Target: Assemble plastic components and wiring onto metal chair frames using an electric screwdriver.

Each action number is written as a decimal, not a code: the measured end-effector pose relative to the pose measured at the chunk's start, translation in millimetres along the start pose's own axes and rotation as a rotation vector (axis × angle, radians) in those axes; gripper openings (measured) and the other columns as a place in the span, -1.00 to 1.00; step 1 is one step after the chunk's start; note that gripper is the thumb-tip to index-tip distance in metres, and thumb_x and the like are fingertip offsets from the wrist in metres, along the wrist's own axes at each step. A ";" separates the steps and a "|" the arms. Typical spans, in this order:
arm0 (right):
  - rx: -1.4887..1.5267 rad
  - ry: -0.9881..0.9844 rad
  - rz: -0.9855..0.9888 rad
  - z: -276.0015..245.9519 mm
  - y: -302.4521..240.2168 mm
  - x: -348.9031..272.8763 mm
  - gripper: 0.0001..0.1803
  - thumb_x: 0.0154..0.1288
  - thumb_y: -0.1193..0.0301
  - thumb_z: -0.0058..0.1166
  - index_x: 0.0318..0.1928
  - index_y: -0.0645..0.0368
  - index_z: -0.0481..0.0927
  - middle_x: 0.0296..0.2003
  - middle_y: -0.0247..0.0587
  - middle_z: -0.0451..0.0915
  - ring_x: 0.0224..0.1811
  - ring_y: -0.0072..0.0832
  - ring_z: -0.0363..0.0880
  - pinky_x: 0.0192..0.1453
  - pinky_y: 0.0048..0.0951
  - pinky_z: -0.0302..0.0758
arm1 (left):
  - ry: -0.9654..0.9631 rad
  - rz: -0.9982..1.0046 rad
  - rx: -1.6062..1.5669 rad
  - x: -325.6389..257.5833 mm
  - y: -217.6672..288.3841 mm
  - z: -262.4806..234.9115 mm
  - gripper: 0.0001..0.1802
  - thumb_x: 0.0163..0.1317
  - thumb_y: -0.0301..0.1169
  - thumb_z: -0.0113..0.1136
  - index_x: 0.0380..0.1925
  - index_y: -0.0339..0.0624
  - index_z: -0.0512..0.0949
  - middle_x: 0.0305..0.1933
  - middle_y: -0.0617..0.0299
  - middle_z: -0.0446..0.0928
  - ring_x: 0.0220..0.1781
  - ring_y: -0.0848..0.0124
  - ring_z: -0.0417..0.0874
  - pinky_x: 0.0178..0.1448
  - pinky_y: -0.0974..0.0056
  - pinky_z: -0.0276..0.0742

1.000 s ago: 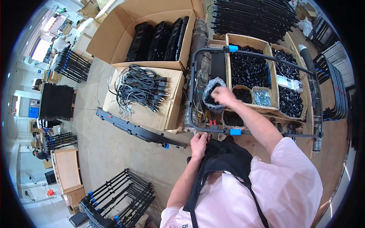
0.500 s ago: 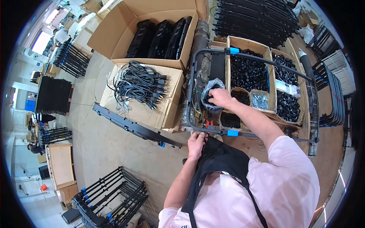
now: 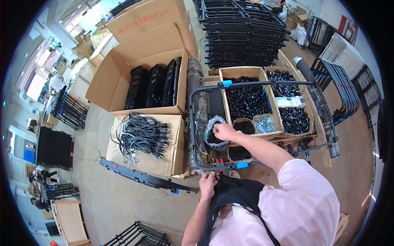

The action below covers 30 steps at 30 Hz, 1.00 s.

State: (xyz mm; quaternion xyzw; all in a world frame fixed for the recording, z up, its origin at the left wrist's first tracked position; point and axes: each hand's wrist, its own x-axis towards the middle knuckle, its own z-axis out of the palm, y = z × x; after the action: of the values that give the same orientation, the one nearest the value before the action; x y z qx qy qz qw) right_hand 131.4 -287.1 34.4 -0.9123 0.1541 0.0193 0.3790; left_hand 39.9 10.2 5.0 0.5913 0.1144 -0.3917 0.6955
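Note:
My right hand [image 3: 224, 131] reaches forward into a clear plastic bag of small black parts [image 3: 213, 136] that sits on a cart with a dark metal frame [image 3: 197, 135]. The fingers are closed over the bag's mouth; what they grip inside is hidden. My left hand [image 3: 208, 183] is close to my body, pinching the top edge of a black apron pouch [image 3: 236, 192] just below the cart's front bar. Blue tape marks the cart's front bar [image 3: 242, 165].
On the cart stand cardboard trays of black parts [image 3: 246, 98] and a tray with a bag of silver screws [image 3: 264, 124]. To the left are a box of black power cables [image 3: 141, 137], a larger box of black units [image 3: 154, 84], and a long black bar on the floor [image 3: 143, 178]. Stacked black frames [image 3: 246, 33] lie beyond.
My right hand has drawn back slightly toward the bag at the cart's front left. My left hand stays at the pouch edge. The view has shifted a little.

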 end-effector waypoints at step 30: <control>1.393 -0.076 0.723 109.4 -17.5 -260.4 -0.72 0.56 0.28 0.24 0.05 0.23 0.61 -0.15 -0.24 0.72 -0.18 -0.49 0.72 -0.16 -0.47 0.65 | -0.134 0.059 0.128 14.8 6.2 -21.8 -0.83 0.56 -0.31 0.26 -0.18 -0.17 0.63 -0.26 0.28 0.68 -0.27 0.52 0.63 -0.12 0.38 0.56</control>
State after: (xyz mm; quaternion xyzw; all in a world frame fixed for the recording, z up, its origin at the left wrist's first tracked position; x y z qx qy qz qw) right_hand -102.3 -129.8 8.0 -0.3563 0.4049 0.0716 0.8390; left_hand 60.6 24.0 -5.7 0.6101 0.0247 -0.4165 0.6736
